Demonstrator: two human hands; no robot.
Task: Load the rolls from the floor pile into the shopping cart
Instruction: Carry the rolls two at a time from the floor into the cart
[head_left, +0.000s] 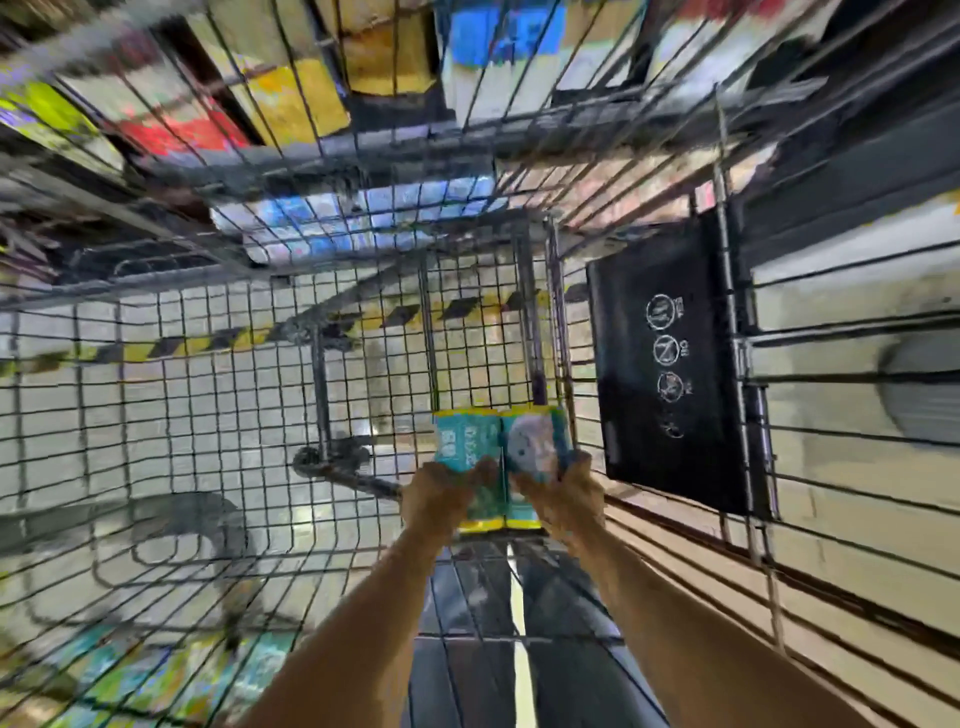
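Looking down from the head camera, we see into the wire shopping cart. Two teal packs of rolls sit side by side low inside the basket, near its right wall. The left hand grips the left pack, fingers curled round its near end. The right hand clasps the right pack likewise. A black flap with round icons hangs just beside them. We see striped floor tape through the mesh.

Both arms extended forward; left hand and right hand side by side, fingers curled.
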